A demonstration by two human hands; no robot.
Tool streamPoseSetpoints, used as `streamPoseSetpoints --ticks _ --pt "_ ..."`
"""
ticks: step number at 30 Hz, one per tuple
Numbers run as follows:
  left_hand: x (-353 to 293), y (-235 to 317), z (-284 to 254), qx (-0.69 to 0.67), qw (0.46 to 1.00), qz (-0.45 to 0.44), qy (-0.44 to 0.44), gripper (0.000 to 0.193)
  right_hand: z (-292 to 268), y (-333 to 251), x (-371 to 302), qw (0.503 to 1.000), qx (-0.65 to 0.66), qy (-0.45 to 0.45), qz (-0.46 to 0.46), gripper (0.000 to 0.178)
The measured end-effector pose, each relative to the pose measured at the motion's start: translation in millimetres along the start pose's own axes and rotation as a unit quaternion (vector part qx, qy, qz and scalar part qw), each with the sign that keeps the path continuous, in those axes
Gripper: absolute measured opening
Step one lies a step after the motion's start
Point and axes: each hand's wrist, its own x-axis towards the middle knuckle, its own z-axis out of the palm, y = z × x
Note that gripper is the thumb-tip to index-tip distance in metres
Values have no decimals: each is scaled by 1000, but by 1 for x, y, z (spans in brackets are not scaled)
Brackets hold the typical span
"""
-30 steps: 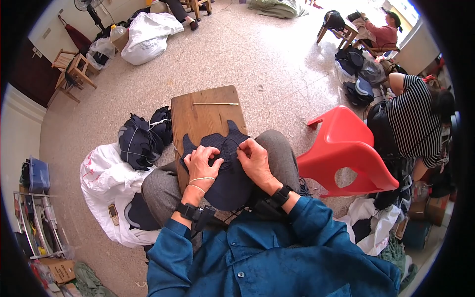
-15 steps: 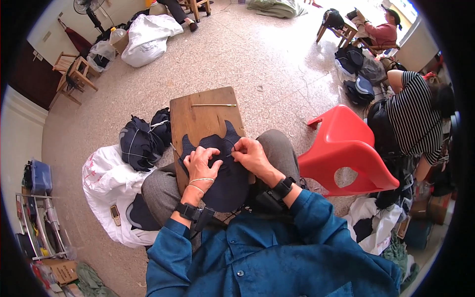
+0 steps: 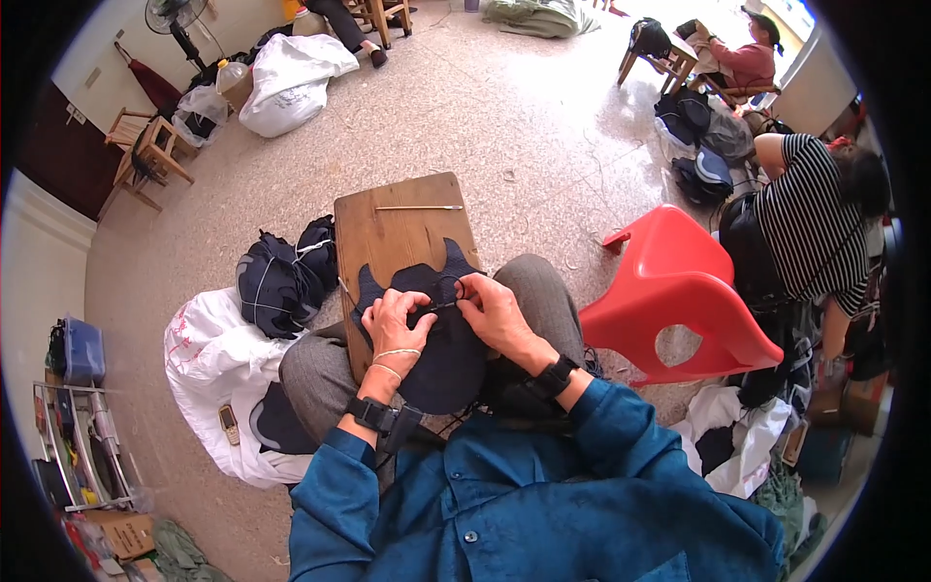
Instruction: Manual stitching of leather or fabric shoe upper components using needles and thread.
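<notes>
A dark navy fabric piece (image 3: 438, 373), shaped like a shoe upper with two prongs and a tongue between them, lies partly over the wooden stool (image 3: 398, 233) and my lap. My left hand (image 3: 396, 322) presses on its left side, thumb and fingertips pinched at the fabric's middle. Opposite it, my right hand (image 3: 493, 308) is closed in a pinch on a thin dark cord (image 3: 465, 285), which bows out in a small loop at the fingertips. A short stretch of the line shows between both hands. The fingertips' exact hold on it is too small to see.
A slim pale stick tool (image 3: 419, 208) lies across the stool's far end. Tied dark bundles (image 3: 276, 281) and a white sack (image 3: 208, 339) with a phone (image 3: 229, 424) are at left. A red plastic chair (image 3: 669, 291) stands right, beside a person in stripes (image 3: 810, 218).
My right hand has shifted slightly right and opened its pinch a little in shape, showing a dark cord loop at its fingertips. The left hand stays nearly in place.
</notes>
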Motion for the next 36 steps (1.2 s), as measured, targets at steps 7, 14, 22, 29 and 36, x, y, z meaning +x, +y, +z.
streamPoseSetpoints --ticks 7,14,22,29,36 --pt "0 -7 -1 -62 998 -11 5 8 2 10 1 995 -81 25 -54 6" --pt "-1 -11 0 -56 998 8 13 6 9 -2 3 998 -44 24 39 8" --pt "5 -7 0 -13 1000 6 -13 13 16 -2 4 991 -127 13 -38 7" --pt "13 -1 -3 -18 997 -39 -57 11 13 4 -1 986 -117 32 -117 12" --pt "14 -3 -6 1 997 -40 -64 8 2 0 -2 994 -82 -21 -71 17"
